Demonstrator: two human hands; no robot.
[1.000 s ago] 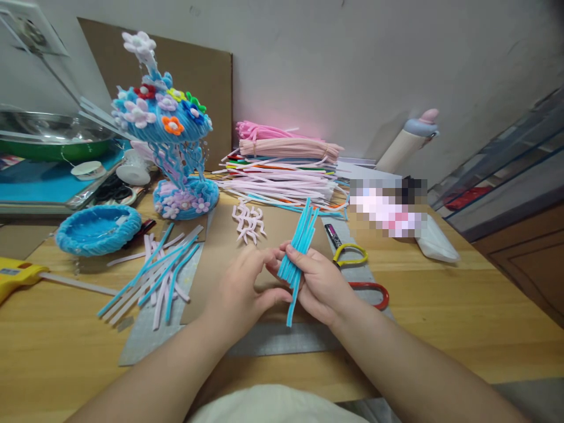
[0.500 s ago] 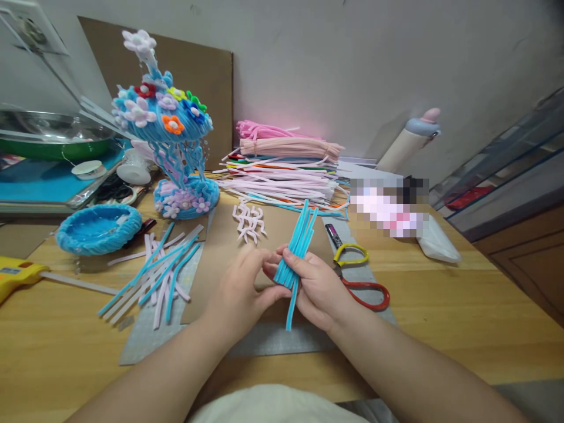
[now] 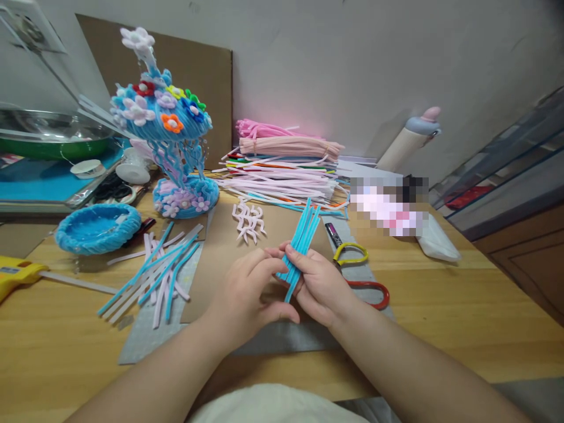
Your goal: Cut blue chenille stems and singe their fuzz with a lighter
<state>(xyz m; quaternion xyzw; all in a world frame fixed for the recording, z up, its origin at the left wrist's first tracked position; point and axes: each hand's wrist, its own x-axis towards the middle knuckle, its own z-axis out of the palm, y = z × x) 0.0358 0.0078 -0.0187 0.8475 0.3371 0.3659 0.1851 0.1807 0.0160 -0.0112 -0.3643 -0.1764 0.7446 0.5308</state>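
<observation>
A bundle of blue pipe cleaners [image 3: 304, 232] is pinched by my right hand [image 3: 328, 288], the thumb pressed across them. They slant up and away, and one hangs lower than the others. My left hand [image 3: 249, 288] is at the bundle's lower left, its thumb stretched out apart from the fingers, whose tips are at the pipe cleaners' edge. Beyond the hands, bent pale pink pipe cleaner pieces [image 3: 249, 222] lie on a brown cardboard sheet [image 3: 211, 282]. Scissors [image 3: 368, 289] with one yellow and one red handle are right of my right hand.
Loose blue and pink pipe cleaners [image 3: 165, 273] lie left, near a blue fuzzy bowl [image 3: 99, 229] and a yellow glue gun [image 3: 20, 276]. Behind stand a flower-covered blue ornament [image 3: 163, 120] and stacked pipe cleaners [image 3: 282, 170]. A bottle [image 3: 408, 141] leans at the back right.
The low-hanging blue pipe cleaner has slid up into the bundle, so less of it sticks out below. My left thumb has come away from the bundle and spread.
</observation>
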